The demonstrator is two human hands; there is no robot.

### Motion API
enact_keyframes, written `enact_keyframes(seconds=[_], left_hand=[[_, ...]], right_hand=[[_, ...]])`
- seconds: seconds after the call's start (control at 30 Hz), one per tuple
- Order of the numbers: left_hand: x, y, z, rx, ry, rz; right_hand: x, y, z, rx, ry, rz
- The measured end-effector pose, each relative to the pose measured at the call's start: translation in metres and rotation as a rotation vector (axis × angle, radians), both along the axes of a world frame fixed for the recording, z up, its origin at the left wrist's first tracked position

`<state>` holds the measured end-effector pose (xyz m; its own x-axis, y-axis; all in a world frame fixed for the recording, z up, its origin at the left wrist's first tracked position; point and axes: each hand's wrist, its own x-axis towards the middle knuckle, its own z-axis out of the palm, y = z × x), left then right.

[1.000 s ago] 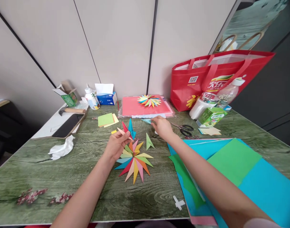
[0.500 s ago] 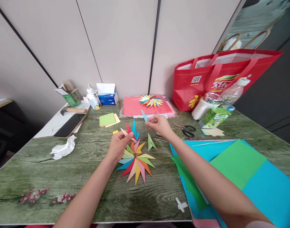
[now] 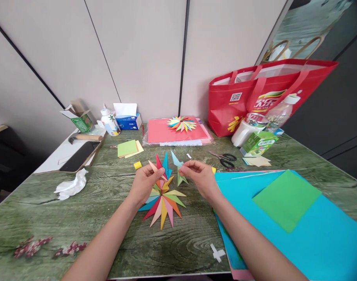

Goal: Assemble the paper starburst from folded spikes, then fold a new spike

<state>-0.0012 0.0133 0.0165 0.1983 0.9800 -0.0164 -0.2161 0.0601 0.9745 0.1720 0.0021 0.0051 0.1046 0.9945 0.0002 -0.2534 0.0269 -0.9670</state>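
multicoloured paper star [image 3: 163,212], pale-blue folded piece [image 3: 175,160], peach-red-blue paper cluster [image 3: 166,164], red bag [image 3: 225,105], green wood-grained tabletop [image 3: 181,253]

Clocked from the middle of the view, a red shopping bag [image 3: 245,103] stands between 2 and 3 o'clock, a clear bottle [image 3: 280,113] and green carton [image 3: 259,145] before it. A blue tissue box [image 3: 128,122] sits between 9 and 10, a hammer [image 3: 89,137] at 9 near what looks like a phone [image 3: 80,156], and a crumpled tissue [image 3: 71,186] between 8 and 9.
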Motion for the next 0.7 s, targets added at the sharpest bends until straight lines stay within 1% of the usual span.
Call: enact_keyframes(seconds=[0.13, 0.27, 0.43, 0.53, 0.7], left_hand=[[0.002, -0.001, 0.002, -0.014, 0.029, 0.014], [0.005, -0.003, 0.006, -0.031, 0.057, 0.005], [0.007, -0.005, 0.008, -0.035, 0.075, 0.012], [0.007, -0.006, 0.007, -0.038, 0.079, 0.013], [0.007, -0.006, 0.006, -0.039, 0.099, 0.029]], right_hand=[[-0.002, -0.004, 0.004, -0.053, 0.151, -0.009], [-0.004, -0.006, 0.005, -0.09, 0.2, 0.061], [-0.006, -0.007, 0.006, -0.108, 0.291, 0.07], [-0.008, -0.009, 0.008, -0.094, 0.298, 0.087], [-0.016, -0.014, 0.005, -0.089, 0.281, 0.06]])
